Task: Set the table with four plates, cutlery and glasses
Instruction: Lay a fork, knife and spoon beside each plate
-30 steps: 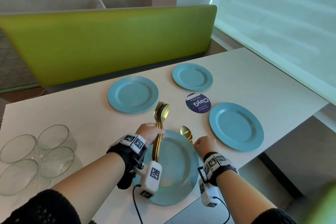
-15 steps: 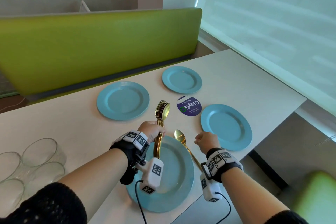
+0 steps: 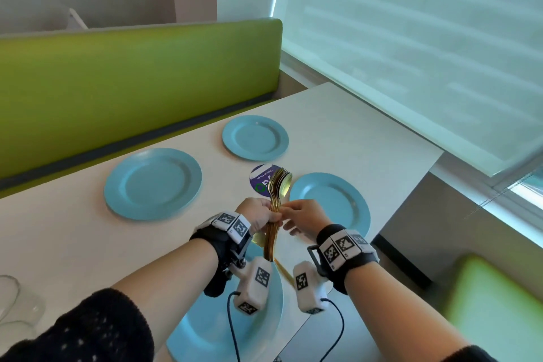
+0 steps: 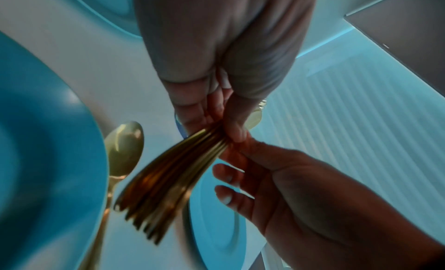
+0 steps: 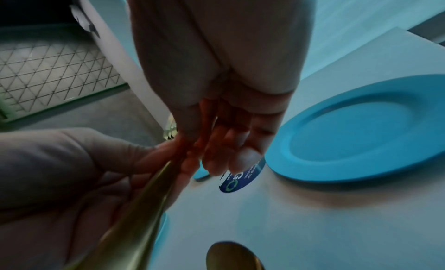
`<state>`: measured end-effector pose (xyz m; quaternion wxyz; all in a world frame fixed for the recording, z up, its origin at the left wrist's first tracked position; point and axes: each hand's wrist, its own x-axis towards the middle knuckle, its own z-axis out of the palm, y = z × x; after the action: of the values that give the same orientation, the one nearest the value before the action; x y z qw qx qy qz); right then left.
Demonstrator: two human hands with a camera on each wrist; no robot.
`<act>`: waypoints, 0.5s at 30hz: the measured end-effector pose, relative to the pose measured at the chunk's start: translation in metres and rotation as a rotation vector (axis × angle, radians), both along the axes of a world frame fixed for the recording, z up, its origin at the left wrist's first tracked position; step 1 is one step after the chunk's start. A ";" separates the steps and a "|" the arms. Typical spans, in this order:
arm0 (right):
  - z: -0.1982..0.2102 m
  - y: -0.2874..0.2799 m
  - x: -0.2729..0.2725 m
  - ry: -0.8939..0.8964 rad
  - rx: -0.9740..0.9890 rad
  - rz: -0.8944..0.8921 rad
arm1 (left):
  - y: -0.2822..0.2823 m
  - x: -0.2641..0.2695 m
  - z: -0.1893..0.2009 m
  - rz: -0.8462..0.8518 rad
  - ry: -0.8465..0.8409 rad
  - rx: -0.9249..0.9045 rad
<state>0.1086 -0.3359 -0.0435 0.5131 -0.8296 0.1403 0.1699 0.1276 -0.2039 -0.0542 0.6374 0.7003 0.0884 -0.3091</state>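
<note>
The desk [image 3: 338,126] carries four blue plates [image 3: 152,184], the nearest one with a gold spoon [image 4: 124,146] lying along its right rim. Above that near plate, the left hand [image 3: 258,216] has its fingers clamped round a bundle of gold cutlery [image 3: 274,214], heads pointing away. The right hand [image 3: 305,219] meets the bundle mid-handle, thumb and forefinger seemingly pinching one piece, the other fingers [image 4: 224,195] loosely apart. To do it well, probably loosen the left grip a little, draw one piece straight out, and lay it beside the plate right of the near one.
</note>
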 end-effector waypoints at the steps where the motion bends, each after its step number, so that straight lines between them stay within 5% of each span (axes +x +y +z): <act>1: 0.001 -0.004 0.004 0.002 0.028 -0.015 | -0.005 0.004 0.000 -0.006 -0.004 0.002; 15: -0.003 -0.083 0.115 0.112 0.230 -0.060 | -0.085 0.090 0.007 0.123 0.056 0.005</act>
<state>0.2237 -0.4185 -0.0464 0.6008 -0.7500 0.1732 0.2154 0.2175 -0.2888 -0.0471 0.6507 0.6861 0.1499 -0.2887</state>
